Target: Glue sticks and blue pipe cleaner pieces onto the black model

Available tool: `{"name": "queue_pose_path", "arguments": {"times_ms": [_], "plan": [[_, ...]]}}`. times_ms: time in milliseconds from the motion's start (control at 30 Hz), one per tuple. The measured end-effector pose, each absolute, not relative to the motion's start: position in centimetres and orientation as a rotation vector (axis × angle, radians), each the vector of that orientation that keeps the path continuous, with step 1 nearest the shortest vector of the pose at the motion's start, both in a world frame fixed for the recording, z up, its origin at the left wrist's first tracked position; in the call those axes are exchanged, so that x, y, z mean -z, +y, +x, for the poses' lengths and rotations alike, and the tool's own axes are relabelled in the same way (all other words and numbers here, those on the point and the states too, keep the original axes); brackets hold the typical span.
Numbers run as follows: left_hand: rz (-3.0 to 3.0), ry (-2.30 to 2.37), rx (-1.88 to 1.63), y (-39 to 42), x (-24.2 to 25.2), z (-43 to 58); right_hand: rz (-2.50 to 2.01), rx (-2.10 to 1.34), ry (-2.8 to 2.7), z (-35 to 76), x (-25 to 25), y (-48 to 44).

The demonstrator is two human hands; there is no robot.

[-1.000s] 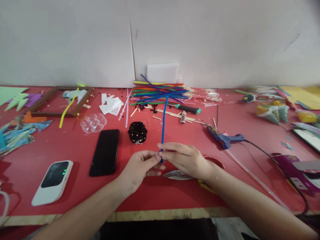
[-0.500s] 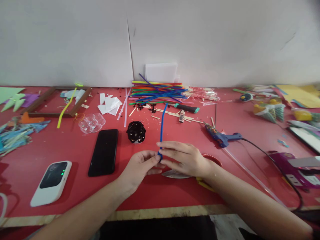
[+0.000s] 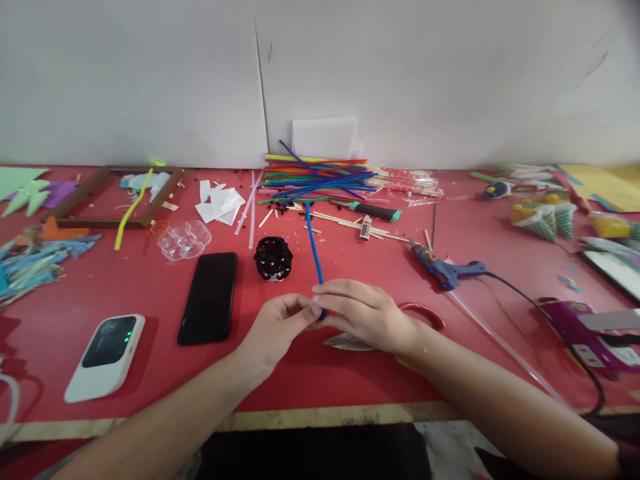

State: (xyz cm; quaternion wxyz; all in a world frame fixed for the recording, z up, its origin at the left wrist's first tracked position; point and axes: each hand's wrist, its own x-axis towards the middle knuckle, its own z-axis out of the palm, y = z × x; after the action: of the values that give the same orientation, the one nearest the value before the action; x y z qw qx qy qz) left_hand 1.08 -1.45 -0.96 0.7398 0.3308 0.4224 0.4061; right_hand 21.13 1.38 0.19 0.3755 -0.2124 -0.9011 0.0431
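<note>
A blue pipe cleaner (image 3: 315,250) rises from between my hands, its lower end curled into a small bend at the fingertips. My left hand (image 3: 280,327) pinches that bend between thumb and fingers. From the other side, my right hand (image 3: 363,313) closes its fingers on the same pipe cleaner. Beyond my left hand stands a small round black fuzzy piece (image 3: 273,258) with pale spots. Scissors (image 3: 350,342) lie beneath my right hand, which partly hides them; a red handle loop shows behind the wrist.
A black phone (image 3: 207,299) and a white device (image 3: 106,360) lie on the left. Coloured pipe cleaners (image 3: 320,179) are heaped at the back by a cutter knife (image 3: 375,212). On the right are a blue glue gun (image 3: 445,268) with its cord and a purple power strip (image 3: 585,333).
The pipe cleaner's free upper end has swung to the left. My right fingers have come closer to my left fingertips. The view has shifted slightly.
</note>
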Motion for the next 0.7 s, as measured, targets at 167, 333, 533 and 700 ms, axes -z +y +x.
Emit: {"name": "queue_pose_path", "arguments": {"times_ms": [167, 333, 533, 700], "plan": [[0.789, 0.936, -0.881, -1.4, 0.8, 1.1, -0.511, -0.037, -2.339, 21.1, -0.2, 1.4], [1.041, 1.019, -0.853, -1.6, -0.1, 1.2, -0.445, -0.014, -2.39, 21.2, 0.1, 1.4], [1.067, 0.994, -0.937, -1.8, -0.1, 1.2, -0.617, 0.058, -2.284, 21.3, -0.5, 1.2], [0.901, 0.925, -0.924, -1.7, 0.4, 1.1, -0.62, -0.09, -2.342, 21.4, -0.7, 1.7]]}}
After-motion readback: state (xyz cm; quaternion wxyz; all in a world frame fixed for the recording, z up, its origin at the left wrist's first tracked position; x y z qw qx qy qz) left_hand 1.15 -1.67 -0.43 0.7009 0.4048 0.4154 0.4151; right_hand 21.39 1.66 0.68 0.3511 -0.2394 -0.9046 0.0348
